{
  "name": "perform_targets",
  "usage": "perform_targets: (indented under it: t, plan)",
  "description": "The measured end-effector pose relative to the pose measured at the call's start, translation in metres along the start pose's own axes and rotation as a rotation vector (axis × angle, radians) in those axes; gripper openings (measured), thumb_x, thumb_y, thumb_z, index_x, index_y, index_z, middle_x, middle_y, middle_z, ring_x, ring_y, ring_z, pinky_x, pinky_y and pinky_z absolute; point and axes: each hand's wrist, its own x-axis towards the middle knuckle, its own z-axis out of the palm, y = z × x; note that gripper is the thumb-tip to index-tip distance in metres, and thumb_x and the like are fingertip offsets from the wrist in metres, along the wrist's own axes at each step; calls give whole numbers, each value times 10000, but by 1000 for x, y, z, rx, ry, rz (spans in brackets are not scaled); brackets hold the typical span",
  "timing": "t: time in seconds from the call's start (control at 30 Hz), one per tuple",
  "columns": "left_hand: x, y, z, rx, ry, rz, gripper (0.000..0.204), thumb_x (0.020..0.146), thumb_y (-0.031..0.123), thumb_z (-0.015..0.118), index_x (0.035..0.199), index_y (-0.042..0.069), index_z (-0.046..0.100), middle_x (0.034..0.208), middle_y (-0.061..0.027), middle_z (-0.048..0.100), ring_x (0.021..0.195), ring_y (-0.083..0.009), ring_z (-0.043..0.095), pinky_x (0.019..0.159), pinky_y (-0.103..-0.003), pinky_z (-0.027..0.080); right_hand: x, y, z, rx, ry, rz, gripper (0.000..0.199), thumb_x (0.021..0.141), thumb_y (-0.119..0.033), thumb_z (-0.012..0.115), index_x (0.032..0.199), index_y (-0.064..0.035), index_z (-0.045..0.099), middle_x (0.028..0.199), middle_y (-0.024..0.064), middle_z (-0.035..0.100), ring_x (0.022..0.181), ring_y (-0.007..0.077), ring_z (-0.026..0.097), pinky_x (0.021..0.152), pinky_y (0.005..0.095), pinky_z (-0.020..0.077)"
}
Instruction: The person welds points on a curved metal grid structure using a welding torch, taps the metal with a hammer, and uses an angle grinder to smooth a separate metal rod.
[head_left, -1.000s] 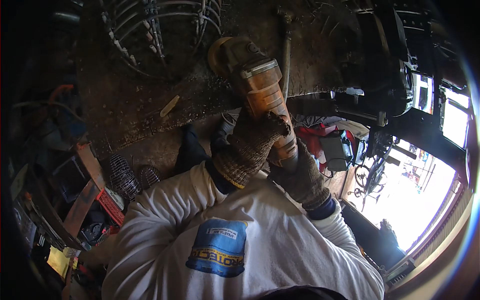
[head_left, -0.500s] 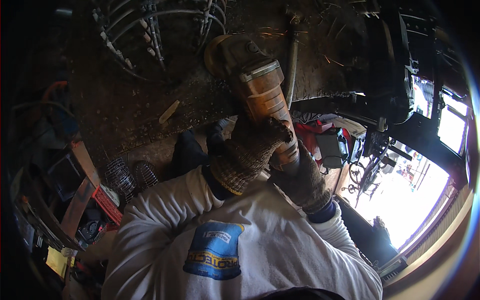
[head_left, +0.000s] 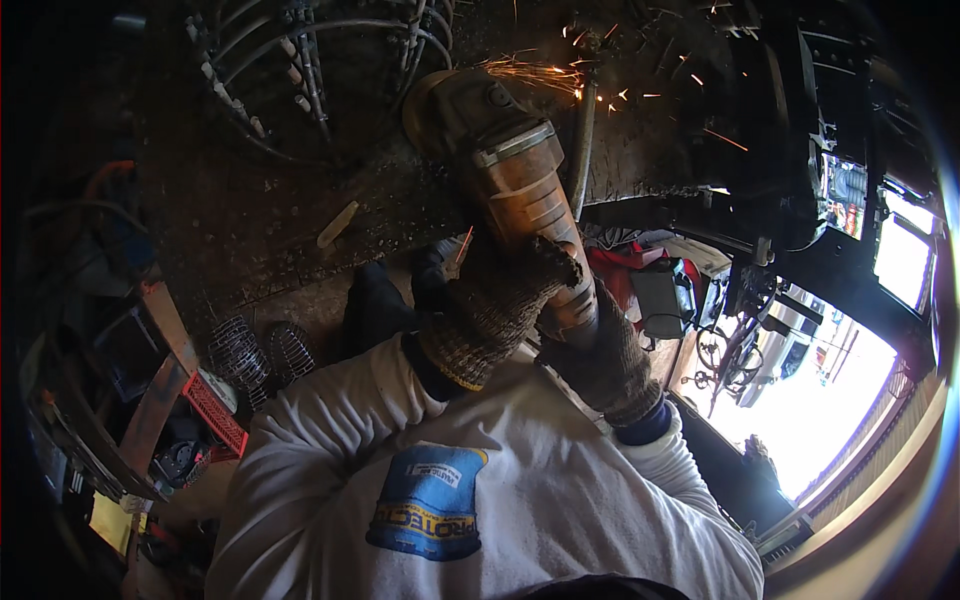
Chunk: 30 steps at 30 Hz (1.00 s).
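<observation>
1. Head view, bottom of the frame: white shirt [head_left: 560, 490], blue print on the chest, sleeves reaching toward the centre.
2. Right hand [head_left: 607, 372], right of centre: knitted glove, wrapping the rear end of the tool; fingertips hiding beneath, their exact set not to be told.
3. Left hand [head_left: 500, 305], centre: matching glove, gripping the orange barrel, thumb lying across the top; other fingertips hiding. One orange streak is showing just beside it.
4. Angle grinder [head_left: 530, 190], upper centre: worn orange body, grey head, slanting up and left, both hands holding it. Its round disc or guard [head_left: 423, 115] is facing left; its contact point is hiding.
5. Sparks [head_left: 535, 72], top centre: flying rightward past a metal bar [head_left: 585, 150]. Risk: scorched gloves or sleeves, should the spray be turning back.
6. Dark bench [head_left: 230, 210], upper left: carrying a pale sliver [head_left: 338, 224] and a curved rod frame [head_left: 313, 80]. Risk: kickback, caused by the disc binding or catching a rod; snagged knit, caused by the left hand sliding forward.
7. Wire cages [head_left: 237, 350] and red crate [head_left: 215, 408], lower left: lying beyond the bench edge.
8. Bright opening [head_left: 835, 400], right: glaring, washing out detail.
</observation>
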Motion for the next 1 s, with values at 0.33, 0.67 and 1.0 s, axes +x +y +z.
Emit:
perform_targets:
  t: [0.33, 0.67, 1.0]
  plan:
    - [-2, -1, 10, -503, 54, -318, 152, 908, 138, 675, 1056, 102, 676, 995, -56, 703, 906, -183, 697, 791, -331, 574, 7, -5, -8, 14, -44, -49, 857, 756, -21, 725, 1488, -12, 279, 1302, 208, 579, 1191, 305, 601, 973, 393, 503]
    - [9, 8, -9, 117, -71, -64, 177, 961, 76, 550, 1107, 70, 650, 1015, -58, 676, 956, -177, 663, 823, -287, 546, 3, -1, -12, -22, -61, 68, 838, 772, -7, 709, 1488, -15, 274, 1345, 199, 550, 1243, 304, 563, 1017, 399, 480]
    - [8, 12, 1, -206, -42, -268, 316, 930, 145, 605, 1205, 7, 534, 1077, -143, 628, 1009, -238, 652, 883, -377, 542, 5, 3, -16, -11, -56, 7, 846, 784, -28, 714, 1495, -5, 255, 1311, 219, 560, 1215, 327, 578, 999, 413, 488]
